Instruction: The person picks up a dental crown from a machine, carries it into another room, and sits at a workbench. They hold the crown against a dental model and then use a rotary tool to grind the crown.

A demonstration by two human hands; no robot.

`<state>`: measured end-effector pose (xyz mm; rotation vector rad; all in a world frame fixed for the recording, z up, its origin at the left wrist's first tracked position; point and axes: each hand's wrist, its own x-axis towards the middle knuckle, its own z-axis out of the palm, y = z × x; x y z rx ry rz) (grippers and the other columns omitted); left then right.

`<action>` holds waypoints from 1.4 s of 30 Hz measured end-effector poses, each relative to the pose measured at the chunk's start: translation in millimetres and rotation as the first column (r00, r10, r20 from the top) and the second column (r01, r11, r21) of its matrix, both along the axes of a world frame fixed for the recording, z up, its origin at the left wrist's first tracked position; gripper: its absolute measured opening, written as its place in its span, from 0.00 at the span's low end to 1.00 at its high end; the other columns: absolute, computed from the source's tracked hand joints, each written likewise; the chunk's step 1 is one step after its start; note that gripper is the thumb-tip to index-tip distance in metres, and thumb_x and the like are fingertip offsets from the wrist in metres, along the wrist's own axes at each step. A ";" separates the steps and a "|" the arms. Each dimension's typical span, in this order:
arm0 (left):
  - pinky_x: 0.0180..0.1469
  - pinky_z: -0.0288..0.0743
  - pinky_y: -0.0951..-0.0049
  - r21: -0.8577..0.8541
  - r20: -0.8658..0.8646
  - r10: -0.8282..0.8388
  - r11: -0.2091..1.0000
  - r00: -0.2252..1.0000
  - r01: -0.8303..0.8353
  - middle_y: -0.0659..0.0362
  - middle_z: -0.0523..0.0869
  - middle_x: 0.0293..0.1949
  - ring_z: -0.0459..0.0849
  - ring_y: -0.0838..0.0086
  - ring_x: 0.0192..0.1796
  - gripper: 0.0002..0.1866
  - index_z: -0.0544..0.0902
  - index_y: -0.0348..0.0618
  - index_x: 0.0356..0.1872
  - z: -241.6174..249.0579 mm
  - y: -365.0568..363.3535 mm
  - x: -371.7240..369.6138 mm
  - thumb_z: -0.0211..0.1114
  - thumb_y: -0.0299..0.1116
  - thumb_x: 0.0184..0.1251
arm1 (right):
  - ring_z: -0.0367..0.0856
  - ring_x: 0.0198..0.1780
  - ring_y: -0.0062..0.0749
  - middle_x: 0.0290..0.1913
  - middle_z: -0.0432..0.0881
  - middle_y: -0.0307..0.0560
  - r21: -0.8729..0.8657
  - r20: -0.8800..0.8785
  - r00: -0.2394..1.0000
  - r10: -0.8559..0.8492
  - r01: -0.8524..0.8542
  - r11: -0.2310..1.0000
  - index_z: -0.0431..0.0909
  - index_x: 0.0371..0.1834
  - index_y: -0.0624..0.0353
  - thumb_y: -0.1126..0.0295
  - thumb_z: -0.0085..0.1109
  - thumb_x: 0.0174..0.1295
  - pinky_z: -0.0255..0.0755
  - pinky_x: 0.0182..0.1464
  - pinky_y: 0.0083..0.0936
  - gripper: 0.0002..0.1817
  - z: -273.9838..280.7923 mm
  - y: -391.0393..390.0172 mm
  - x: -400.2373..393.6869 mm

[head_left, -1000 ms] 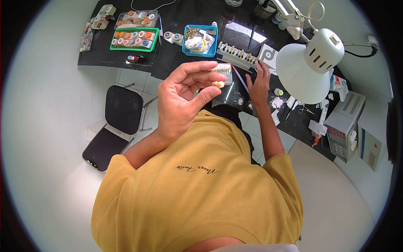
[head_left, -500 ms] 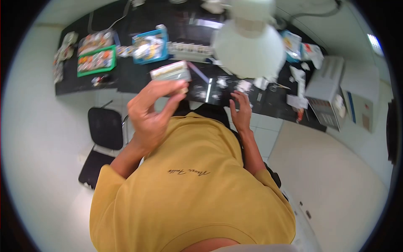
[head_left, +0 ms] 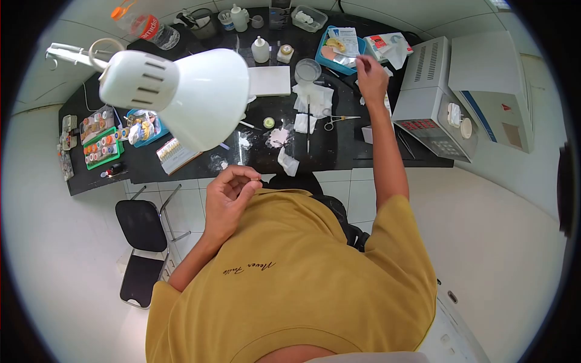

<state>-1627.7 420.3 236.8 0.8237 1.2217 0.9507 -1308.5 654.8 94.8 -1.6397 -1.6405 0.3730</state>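
My left hand [head_left: 230,196] is in front of my shirt, below the desk's front edge. Its thumb and fingertips are pinched on a small pale piece, mostly hidden by the fingers. My right hand [head_left: 373,80] is stretched forward to the right, its fingers partly extended beside a blue basket [head_left: 321,53]. Nothing shows in that hand. The basket holds packets and pale pieces. A tissue packet [head_left: 380,46] lies just past the fingertips. Scissor-like forceps [head_left: 340,120], white tissue [head_left: 316,97] and a dark thin-handled tool [head_left: 308,124] lie on the desk nearer to me.
A white lamp head [head_left: 206,91] hangs over the desk's left part. Pink powder [head_left: 278,137] is scattered near the front. A shade guide [head_left: 175,156], a green tray [head_left: 103,148] and a second blue basket [head_left: 158,136] stand left. A grey machine [head_left: 426,91] stands right; a black chair [head_left: 141,225] is lower left.
My view has shifted, showing more of the desk's back and right. My right hand has moved from the front edge to the blue basket. My left hand has lowered, still pinching.
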 end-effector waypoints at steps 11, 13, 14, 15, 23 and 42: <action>0.50 0.76 0.77 -0.049 0.156 0.213 0.977 0.964 -0.208 0.54 0.82 0.42 0.81 0.76 0.45 0.10 0.77 0.32 0.46 16.8 47.0 60.2 0.59 0.24 0.66 | 0.83 0.39 0.53 0.35 0.83 0.62 -0.263 0.544 0.829 0.130 0.022 0.964 0.84 0.32 0.63 0.64 0.56 0.53 0.77 0.45 0.41 0.13 -73.5 119.2 -11.4; 0.51 0.77 0.76 -0.120 0.321 0.276 0.961 0.906 -0.251 0.53 0.83 0.43 0.82 0.75 0.45 0.10 0.77 0.31 0.46 25.6 57.3 64.2 0.59 0.25 0.66 | 0.82 0.42 0.50 0.37 0.83 0.57 -0.276 0.535 0.832 0.143 0.013 0.961 0.84 0.32 0.58 0.63 0.56 0.52 0.74 0.47 0.43 0.12 -78.2 121.1 -6.6; 0.52 0.78 0.75 -0.126 0.377 0.273 0.962 0.885 -0.243 0.51 0.83 0.45 0.83 0.74 0.45 0.11 0.76 0.31 0.47 27.6 61.4 63.9 0.58 0.25 0.67 | 0.82 0.41 0.51 0.37 0.83 0.57 -0.279 0.527 0.837 0.146 0.008 0.960 0.84 0.33 0.59 0.62 0.57 0.52 0.74 0.46 0.42 0.13 -73.2 117.6 -5.7; 0.52 0.78 0.75 -0.128 0.370 0.286 0.958 0.884 -0.256 0.51 0.83 0.45 0.83 0.74 0.45 0.11 0.76 0.31 0.47 30.3 63.7 64.7 0.58 0.25 0.67 | 0.82 0.41 0.51 0.37 0.83 0.57 -0.273 0.521 0.841 0.143 0.005 0.962 0.83 0.34 0.59 0.62 0.58 0.52 0.74 0.46 0.42 0.13 -66.2 114.8 -5.3; 0.51 0.77 0.74 -0.068 0.541 0.164 0.986 0.825 -0.152 0.50 0.81 0.47 0.82 0.75 0.45 0.12 0.76 0.34 0.50 43.5 75.4 76.7 0.58 0.26 0.67 | 0.83 0.36 0.29 0.36 0.85 0.46 -0.310 -0.318 0.937 -0.144 0.040 0.950 0.79 0.43 0.63 0.62 0.66 0.51 0.77 0.38 0.23 0.20 -31.2 82.6 14.9; 0.52 0.78 0.70 0.128 0.521 -0.029 0.991 0.853 -0.045 0.52 0.81 0.46 0.83 0.71 0.46 0.13 0.76 0.34 0.52 56.6 74.9 104.3 0.56 0.26 0.69 | 0.83 0.43 0.36 0.47 0.78 0.57 -0.170 -0.980 0.181 -0.085 -0.531 0.830 0.63 0.62 0.66 0.74 0.56 0.63 0.82 0.44 0.21 0.24 90.8 -98.6 -0.9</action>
